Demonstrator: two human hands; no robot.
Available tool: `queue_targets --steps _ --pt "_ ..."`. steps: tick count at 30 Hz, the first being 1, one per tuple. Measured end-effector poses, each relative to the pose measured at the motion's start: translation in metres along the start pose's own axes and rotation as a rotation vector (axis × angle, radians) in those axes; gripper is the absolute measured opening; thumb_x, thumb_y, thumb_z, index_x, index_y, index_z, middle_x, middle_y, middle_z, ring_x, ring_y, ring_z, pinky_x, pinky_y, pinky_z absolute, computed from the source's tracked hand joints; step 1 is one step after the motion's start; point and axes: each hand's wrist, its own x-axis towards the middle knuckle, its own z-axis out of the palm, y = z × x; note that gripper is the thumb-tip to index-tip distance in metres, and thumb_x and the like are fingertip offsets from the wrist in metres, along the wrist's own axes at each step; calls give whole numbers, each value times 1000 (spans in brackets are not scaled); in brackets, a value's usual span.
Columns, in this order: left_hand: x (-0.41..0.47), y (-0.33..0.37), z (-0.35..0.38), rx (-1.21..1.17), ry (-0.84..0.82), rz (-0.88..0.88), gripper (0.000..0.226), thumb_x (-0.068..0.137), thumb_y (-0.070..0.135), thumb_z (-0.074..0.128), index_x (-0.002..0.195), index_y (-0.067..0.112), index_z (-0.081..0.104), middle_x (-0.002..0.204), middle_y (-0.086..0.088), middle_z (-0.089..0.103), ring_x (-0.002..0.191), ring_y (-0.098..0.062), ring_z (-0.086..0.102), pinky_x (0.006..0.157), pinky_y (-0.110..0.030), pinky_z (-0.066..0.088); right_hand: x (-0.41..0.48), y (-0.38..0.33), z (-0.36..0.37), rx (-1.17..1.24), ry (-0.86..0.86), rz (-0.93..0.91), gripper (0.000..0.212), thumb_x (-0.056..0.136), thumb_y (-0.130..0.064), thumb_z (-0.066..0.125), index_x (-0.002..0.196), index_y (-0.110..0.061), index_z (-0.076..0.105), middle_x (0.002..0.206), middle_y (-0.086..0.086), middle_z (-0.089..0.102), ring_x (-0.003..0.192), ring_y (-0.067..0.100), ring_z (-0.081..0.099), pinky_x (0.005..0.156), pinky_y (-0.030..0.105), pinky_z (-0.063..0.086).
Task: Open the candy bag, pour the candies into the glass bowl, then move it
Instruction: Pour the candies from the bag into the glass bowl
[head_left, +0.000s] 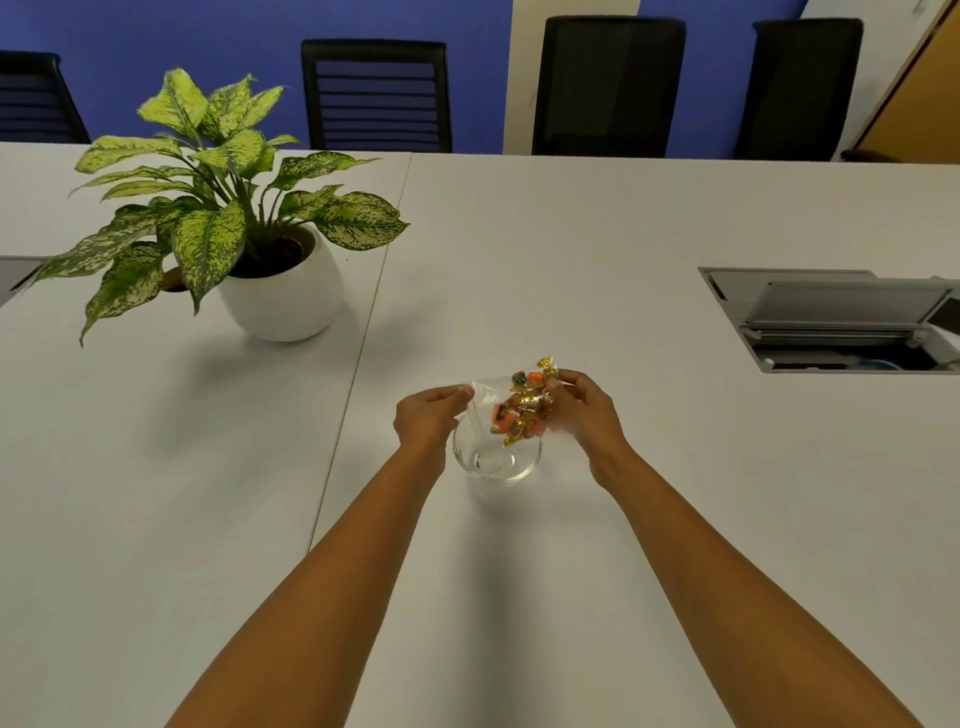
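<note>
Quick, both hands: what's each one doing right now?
Left hand: closed, pinching the candy bag edge.
Right hand: closed, gripping the bag's other side.

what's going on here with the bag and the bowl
A person holds a clear candy bag with both hands just above a glass bowl on a white table. The left hand pinches one end of the bag; the right hand grips the other end, where the orange and gold wrapped candies are bunched. The bowl looks empty, so nothing appears poured yet. A potted plant stands off to the left.
</note>
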Motion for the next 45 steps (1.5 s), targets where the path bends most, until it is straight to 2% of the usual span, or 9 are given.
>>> queue_targets --steps 3,7,17,25,28,35,39,42,45 --pt "3 -8 2 -18 -15 -52 29 78 9 72 105 1 68 112 -16 69 103 -27 65 98 -40 50 1 0 -1 -20 21 -25 30 91 -31 54 117 -18 59 106 3 62 94 18 58 65 18 45" --pt "7 -18 3 -1 9 -83 31 79 13 72 107 2 67 109 -13 68 101 -26 64 98 -40 50 0 -1 0 -82 52 -60 30 92 -30 53 118 -17 59 107 1 60 96 15 55 67 12 42" --pt "14 -33 -2 64 33 -127 30 80 12 71 107 0 66 98 -10 63 93 -24 59 91 -34 50 -2 2 7 -200 49 -186 23 90 -27 55 109 -20 66 104 -1 67 96 15 60 89 29 51" --pt "17 -38 -4 56 28 -133 31 78 12 73 106 -1 67 96 -10 63 91 -24 59 83 -30 49 -6 -7 11 -323 62 -341 20 86 -36 59 103 -29 68 110 -4 69 104 15 58 88 34 49" --pt "17 -38 -4 49 24 -128 32 77 13 73 105 0 68 95 -10 63 92 -25 60 84 -30 50 -8 -10 7 -366 71 -385 20 85 -38 60 102 -31 68 108 -7 69 101 14 58 87 37 50" --pt "12 -33 0 9 18 -100 31 80 15 71 107 1 67 96 -9 63 96 -24 61 89 -31 49 -14 -19 3 -328 118 -420 19 85 -34 62 102 -27 69 108 -4 68 97 14 59 83 32 50" --pt "3 -29 3 -19 3 -27 26 82 21 68 105 8 67 103 -6 64 106 -24 60 97 -35 46 -19 -22 1 -220 138 -378 19 89 -30 58 104 -21 67 104 -1 68 88 11 60 76 19 48" --pt "-7 -26 7 -63 -14 54 14 84 25 66 96 18 66 107 0 65 108 -21 59 97 -33 46 -23 -19 2 -161 132 -301 24 92 -35 52 106 -20 64 103 0 67 78 14 64 74 28 54" --pt "-18 -27 7 -110 14 122 20 84 25 66 99 12 67 105 -3 68 100 -22 64 94 -36 52 -31 -12 4 -161 110 -246 30 93 -38 48 110 -16 61 97 3 66 64 10 62 67 32 56"
